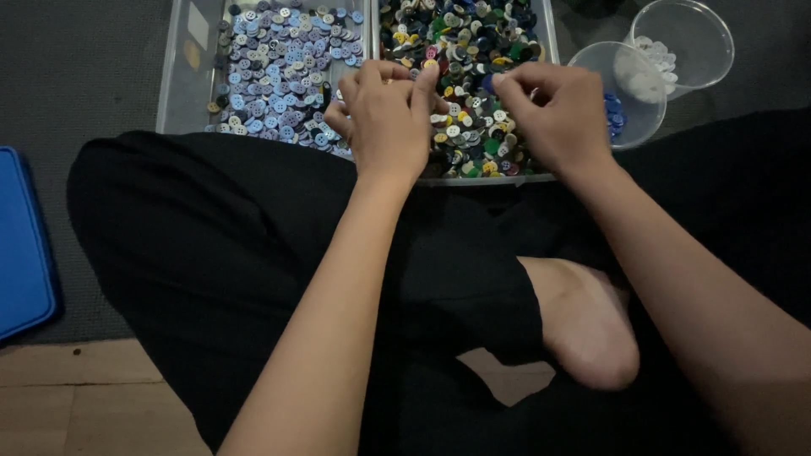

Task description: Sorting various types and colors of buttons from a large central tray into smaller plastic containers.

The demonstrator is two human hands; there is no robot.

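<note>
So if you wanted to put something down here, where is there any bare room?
Bare grey mat lies left of the pale-button tray, above the blue pad. A strip of wooden floor shows at lower left. Crowded: both trays, the mixed-button tray under the left hand and right hand, and the two clear cups.

Two trays (182,84) left of cups (676,34)

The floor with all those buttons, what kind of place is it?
Probably a home floor used for sorting: a dark mat beside wooden boards, and clear trays of buttons before the crossed legs.
</note>
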